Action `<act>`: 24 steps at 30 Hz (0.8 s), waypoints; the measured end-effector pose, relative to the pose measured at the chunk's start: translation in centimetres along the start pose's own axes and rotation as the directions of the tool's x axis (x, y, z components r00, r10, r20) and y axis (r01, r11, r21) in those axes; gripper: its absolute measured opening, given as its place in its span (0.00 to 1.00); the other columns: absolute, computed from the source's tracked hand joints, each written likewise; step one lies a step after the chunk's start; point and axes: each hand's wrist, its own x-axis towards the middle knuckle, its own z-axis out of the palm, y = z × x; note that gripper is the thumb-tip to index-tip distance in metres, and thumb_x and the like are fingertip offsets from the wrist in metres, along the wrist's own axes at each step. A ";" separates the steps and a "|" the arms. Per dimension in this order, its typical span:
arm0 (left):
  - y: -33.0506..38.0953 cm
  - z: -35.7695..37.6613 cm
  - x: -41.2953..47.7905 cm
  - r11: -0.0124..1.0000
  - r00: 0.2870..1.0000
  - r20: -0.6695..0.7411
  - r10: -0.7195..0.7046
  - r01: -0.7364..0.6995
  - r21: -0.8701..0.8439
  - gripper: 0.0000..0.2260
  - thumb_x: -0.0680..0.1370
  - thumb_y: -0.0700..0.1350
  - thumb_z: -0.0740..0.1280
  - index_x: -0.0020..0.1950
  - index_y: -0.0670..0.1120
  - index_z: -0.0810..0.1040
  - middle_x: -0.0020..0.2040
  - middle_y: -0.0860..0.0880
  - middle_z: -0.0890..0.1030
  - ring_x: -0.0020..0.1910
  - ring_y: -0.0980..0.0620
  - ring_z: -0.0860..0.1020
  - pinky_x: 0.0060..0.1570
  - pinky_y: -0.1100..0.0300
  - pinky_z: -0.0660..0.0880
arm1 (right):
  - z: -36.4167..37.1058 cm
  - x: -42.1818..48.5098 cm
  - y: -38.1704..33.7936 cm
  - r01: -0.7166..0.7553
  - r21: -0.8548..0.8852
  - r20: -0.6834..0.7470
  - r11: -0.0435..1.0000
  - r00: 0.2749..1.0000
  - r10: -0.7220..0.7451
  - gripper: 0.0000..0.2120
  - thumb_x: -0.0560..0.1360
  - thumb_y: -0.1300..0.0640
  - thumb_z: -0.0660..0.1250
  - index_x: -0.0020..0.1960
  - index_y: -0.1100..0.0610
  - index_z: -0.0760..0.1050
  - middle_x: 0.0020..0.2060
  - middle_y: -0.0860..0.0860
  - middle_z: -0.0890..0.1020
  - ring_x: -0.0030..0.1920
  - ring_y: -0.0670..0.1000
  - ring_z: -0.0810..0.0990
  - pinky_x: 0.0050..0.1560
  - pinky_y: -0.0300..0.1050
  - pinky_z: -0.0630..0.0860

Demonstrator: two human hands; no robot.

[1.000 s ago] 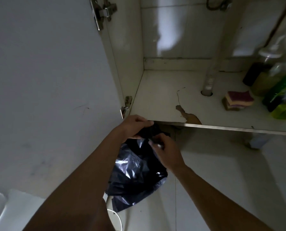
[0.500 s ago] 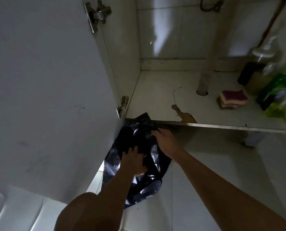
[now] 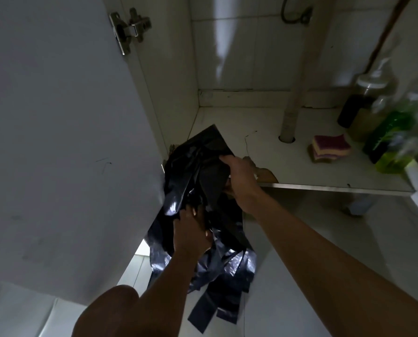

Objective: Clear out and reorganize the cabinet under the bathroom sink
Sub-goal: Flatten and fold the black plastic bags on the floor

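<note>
Your left hand (image 3: 191, 229) is curled into the black plastic bag (image 3: 198, 171) at mid-length, gripping it. Your right hand (image 3: 243, 177) grips its upper fold. The bag's long axis runs near to far: loose strips dangle down and the top corner points inward over the front-left edge of the cabinet shelf (image 3: 227, 122). A sponge (image 3: 329, 148) lies farther right.
</note>
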 end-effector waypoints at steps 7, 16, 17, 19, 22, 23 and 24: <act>1.0 2.6 0.3 0.973 0.954 0.217 0.205 -0.223 0.062 0.26 0.77 0.58 0.58 0.75 0.54 0.66 0.76 0.45 0.64 0.75 0.39 0.60 0.67 0.32 0.59 | -0.9 -0.3 -1.2 -0.013 0.141 0.011 0.990 1.000 0.011 0.12 0.79 0.52 0.64 0.58 0.55 0.81 0.51 0.52 0.85 0.55 0.56 0.83 0.62 0.55 0.78; -0.2 2.0 1.0 0.962 0.885 0.466 -0.015 -0.114 0.247 0.23 0.79 0.58 0.56 0.73 0.52 0.69 0.75 0.45 0.65 0.74 0.43 0.64 0.72 0.35 0.50 | -6.3 -0.4 -10.8 0.406 0.470 -0.267 0.784 0.912 -0.312 0.11 0.75 0.55 0.63 0.48 0.59 0.82 0.45 0.56 0.84 0.50 0.58 0.81 0.56 0.52 0.77; -0.2 1.5 1.0 0.966 0.888 0.459 -0.011 -0.109 0.235 0.23 0.79 0.58 0.57 0.71 0.51 0.70 0.74 0.46 0.68 0.72 0.43 0.66 0.72 0.37 0.53 | -6.9 -0.7 -11.8 0.443 0.476 -0.311 0.760 0.893 -0.326 0.11 0.73 0.55 0.64 0.48 0.60 0.82 0.46 0.57 0.84 0.51 0.58 0.81 0.58 0.54 0.77; -0.2 0.3 1.1 0.968 0.881 0.474 -0.014 -0.107 0.227 0.21 0.79 0.54 0.59 0.70 0.49 0.73 0.70 0.46 0.72 0.69 0.43 0.70 0.71 0.41 0.59 | -8.3 -1.6 -14.1 0.506 0.494 -0.376 0.708 0.858 -0.351 0.11 0.75 0.56 0.62 0.48 0.60 0.82 0.44 0.56 0.84 0.49 0.57 0.81 0.56 0.52 0.77; -0.1 -1.0 0.7 0.971 0.848 0.529 -0.019 -0.110 0.212 0.22 0.76 0.50 0.62 0.70 0.47 0.71 0.67 0.47 0.75 0.67 0.44 0.72 0.71 0.39 0.61 | -10.4 -3.4 -17.5 0.589 0.482 -0.410 0.649 0.806 -0.427 0.15 0.79 0.59 0.57 0.40 0.59 0.79 0.35 0.52 0.83 0.37 0.53 0.81 0.42 0.44 0.76; -0.1 -1.7 0.6 0.979 0.830 0.558 -0.012 -0.105 0.177 0.24 0.75 0.51 0.64 0.71 0.48 0.70 0.68 0.47 0.75 0.67 0.43 0.72 0.71 0.39 0.61 | -10.9 -4.2 -18.5 0.601 0.465 -0.399 0.650 0.797 -0.453 0.16 0.79 0.59 0.57 0.38 0.58 0.79 0.34 0.52 0.82 0.37 0.53 0.81 0.41 0.44 0.75; 0.0 -2.4 0.7 0.989 0.818 0.576 -0.001 -0.085 0.122 0.27 0.73 0.54 0.65 0.72 0.49 0.69 0.69 0.47 0.74 0.68 0.43 0.72 0.70 0.40 0.62 | -11.4 -4.8 -19.2 0.605 0.434 -0.384 0.667 0.794 -0.471 0.16 0.80 0.59 0.56 0.38 0.58 0.79 0.35 0.53 0.82 0.38 0.53 0.81 0.41 0.44 0.75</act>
